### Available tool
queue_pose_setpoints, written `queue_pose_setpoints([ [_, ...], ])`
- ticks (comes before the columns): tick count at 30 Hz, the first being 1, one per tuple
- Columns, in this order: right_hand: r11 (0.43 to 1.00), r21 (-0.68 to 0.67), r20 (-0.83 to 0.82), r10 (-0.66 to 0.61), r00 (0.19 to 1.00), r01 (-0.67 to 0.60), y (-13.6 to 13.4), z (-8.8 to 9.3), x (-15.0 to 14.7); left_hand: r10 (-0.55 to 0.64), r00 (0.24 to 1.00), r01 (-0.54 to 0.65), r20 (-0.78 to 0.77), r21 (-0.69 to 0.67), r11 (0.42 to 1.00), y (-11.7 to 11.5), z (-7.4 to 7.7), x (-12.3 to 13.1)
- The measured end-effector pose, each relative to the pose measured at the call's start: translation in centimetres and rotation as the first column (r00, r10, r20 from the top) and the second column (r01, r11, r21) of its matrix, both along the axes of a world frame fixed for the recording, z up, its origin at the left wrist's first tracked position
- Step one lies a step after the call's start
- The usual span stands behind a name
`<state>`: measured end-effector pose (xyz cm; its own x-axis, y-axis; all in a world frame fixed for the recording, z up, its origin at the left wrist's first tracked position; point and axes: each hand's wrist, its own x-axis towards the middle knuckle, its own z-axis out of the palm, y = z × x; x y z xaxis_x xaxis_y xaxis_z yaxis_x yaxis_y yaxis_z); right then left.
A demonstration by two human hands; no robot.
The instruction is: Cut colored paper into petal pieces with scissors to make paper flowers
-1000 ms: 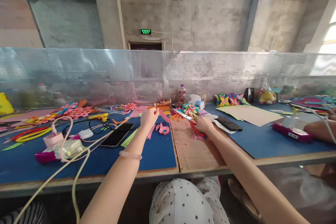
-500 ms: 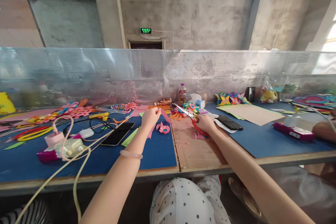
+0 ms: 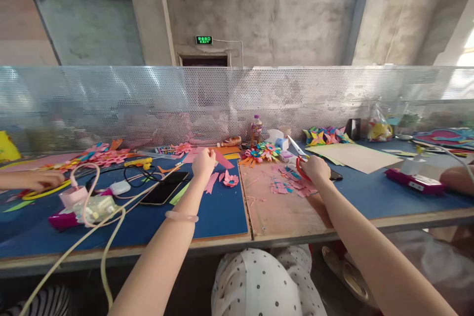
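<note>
My left hand [image 3: 204,163] is closed, with a strip of pink paper [image 3: 224,159] sticking out from its fingers to the right. Below it a pink paper flower [image 3: 230,179] and a few pink paper pieces [image 3: 211,183] lie on the blue mat. My right hand [image 3: 317,168] grips red-handled scissors [image 3: 297,147], their blades pointing up and away from me. Under the scissors, pink paper scraps [image 3: 287,181] are scattered over the bare wooden board [image 3: 266,217]. Colourful paper flowers [image 3: 261,153] sit behind, between my hands.
A black phone [image 3: 165,188] and tangled cables lie left, beside a power strip [image 3: 64,218]. A bottle [image 3: 256,131] stands near the perforated metal screen [image 3: 296,94]. Another person's hand [image 3: 44,179] reaches in at far left. Large cream sheets [image 3: 355,157] lie right.
My right hand has moved right with the scissors, away from the left hand, uncovering pink scraps. The left hand has shifted slightly left. Another person's hand has come in at far left.
</note>
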<state>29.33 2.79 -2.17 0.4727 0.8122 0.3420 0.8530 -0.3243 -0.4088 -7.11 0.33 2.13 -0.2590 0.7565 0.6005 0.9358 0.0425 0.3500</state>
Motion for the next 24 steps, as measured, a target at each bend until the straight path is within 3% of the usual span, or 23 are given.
queue_pose_setpoints([
  [6, 0.998, -0.062, 0.035, -0.02, 0.999, 0.023, 0.3, -0.4, 1.0, 0.037, 0.999, -0.033, 0.019, -0.174, 0.984, 0.5, -0.5, -0.3],
  [10, 0.999, -0.021, 0.05, -0.037, 0.998, 0.039, 0.5, -0.4, 1.1, -0.021, 0.997, 0.004, -0.081, -0.203, 0.979, 0.1, -0.3, 0.1],
  [12, 0.999, 0.0, 0.034, -0.044, 0.998, 0.044, 0.5, -0.4, 1.1, -0.129, 0.984, 0.101, -0.12, -0.211, 0.972, -0.2, -0.4, 1.0],
  [15, 0.999, 0.024, 0.033, -0.035, 0.999, 0.034, 0.5, -0.4, 0.9, -0.431, 0.895, 0.38, -0.118, -0.304, 0.873, -0.4, -0.8, 3.0],
  [18, 0.999, 0.037, 0.049, -0.013, 0.999, 0.012, 0.3, -0.4, 0.7, -0.619, 0.776, 0.56, -0.12, -0.321, 0.764, -0.4, -1.5, 5.1],
  [20, 0.999, 0.033, 0.056, -0.003, 0.998, 0.002, 0.2, -0.3, 0.5, -0.658, 0.744, 0.588, -0.118, -0.351, 0.728, -0.4, -1.8, 6.2],
  [24, 0.999, 0.015, 0.071, 0.027, 0.997, -0.028, 0.1, -0.2, 0.2, -0.625, 0.776, 0.506, -0.086, -0.508, 0.697, -0.2, -2.1, 7.4],
])
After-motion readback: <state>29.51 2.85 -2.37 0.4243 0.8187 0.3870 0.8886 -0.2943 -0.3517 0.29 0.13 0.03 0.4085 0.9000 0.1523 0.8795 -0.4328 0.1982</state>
